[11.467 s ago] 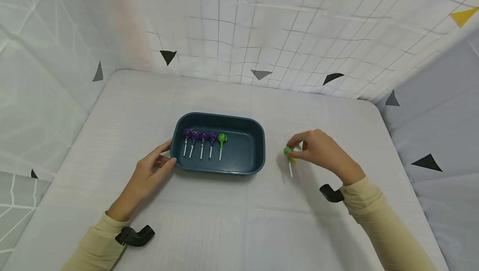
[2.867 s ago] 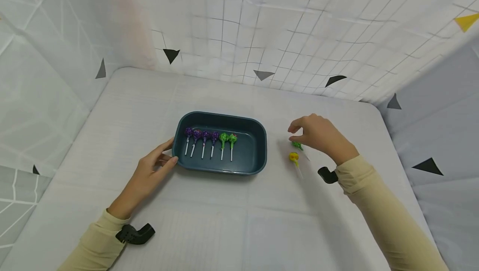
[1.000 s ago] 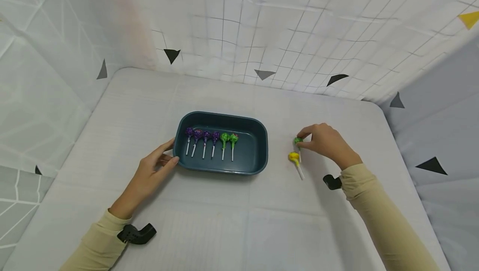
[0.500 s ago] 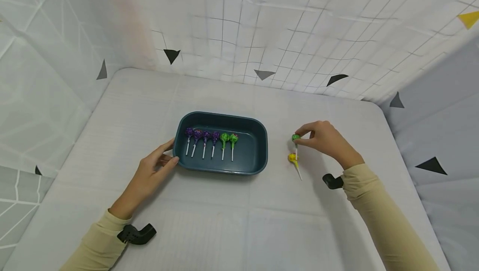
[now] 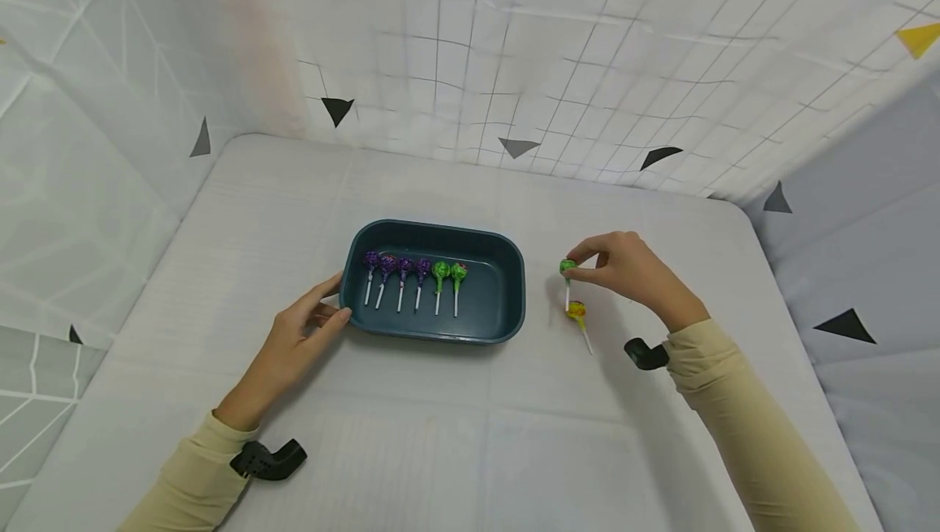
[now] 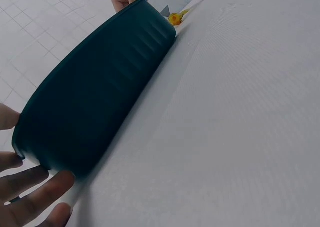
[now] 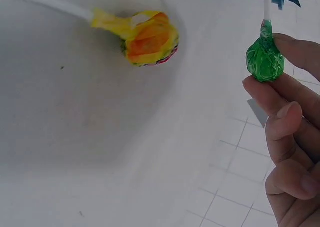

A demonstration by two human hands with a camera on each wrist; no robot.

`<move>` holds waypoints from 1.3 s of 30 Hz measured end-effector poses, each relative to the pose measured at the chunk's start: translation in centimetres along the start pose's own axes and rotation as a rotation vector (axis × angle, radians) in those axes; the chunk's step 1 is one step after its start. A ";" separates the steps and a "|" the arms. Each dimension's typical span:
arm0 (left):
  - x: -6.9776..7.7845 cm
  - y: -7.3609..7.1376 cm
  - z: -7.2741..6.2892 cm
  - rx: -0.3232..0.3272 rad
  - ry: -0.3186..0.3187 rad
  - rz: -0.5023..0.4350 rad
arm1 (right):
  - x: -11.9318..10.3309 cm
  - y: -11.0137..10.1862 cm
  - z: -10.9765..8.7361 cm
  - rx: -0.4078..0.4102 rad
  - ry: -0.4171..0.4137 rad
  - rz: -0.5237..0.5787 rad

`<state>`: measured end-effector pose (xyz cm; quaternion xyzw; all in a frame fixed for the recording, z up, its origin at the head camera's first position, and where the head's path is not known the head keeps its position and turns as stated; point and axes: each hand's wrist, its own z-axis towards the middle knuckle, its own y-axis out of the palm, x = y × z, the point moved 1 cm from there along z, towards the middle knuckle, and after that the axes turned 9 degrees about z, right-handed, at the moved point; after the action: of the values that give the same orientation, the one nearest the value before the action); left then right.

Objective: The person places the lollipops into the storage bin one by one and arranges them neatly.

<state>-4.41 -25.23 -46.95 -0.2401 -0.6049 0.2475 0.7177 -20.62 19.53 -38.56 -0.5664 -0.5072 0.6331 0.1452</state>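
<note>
My left hand point(image 5: 297, 336) rests against the left end of a dark teal tray point(image 5: 507, 303), fingertips and thumb touching its outer wall near the front corner. Fairly straight fingers point(image 6: 42, 199) show against that wall in the left wrist view. My right hand point(image 5: 631, 275) pinches a green lollipop point(image 7: 265, 62) by its wrapped head between thumb and fingertips. In the head view its white stick points toward the front. Just below it, a yellow lollipop point(image 5: 577, 312) lies on the table, its stick slanting down to the right.
Inside the tray, several purple lollipops point(image 5: 405, 265) and two green lollipops point(image 5: 441, 270) lie in a row, heads toward the back, left of the tray's right end. White sheeting covers the table point(image 5: 411, 442); patterned curtains point(image 5: 558, 67) stand behind and at both sides.
Over the last second my right hand has lifted the green lollipop and carried it slightly left. Earlier, another green lollipop came into the tray's row. My left hand has stayed at the tray.
</note>
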 end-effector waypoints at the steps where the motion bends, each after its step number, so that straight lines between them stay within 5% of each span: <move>1: 0.0 0.0 0.0 0.000 0.000 0.002 | -0.2 0.0 0.0 0.000 -0.003 0.004; 39: 0.0 0.0 0.0 -0.003 -0.007 0.029 | -5.7 0.7 2.4 -0.050 -0.110 0.036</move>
<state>-4.44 -25.23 -46.98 -0.2492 -0.6042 0.2575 0.7117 -20.62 13.75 -36.31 -0.5432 -0.5200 0.6528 0.0917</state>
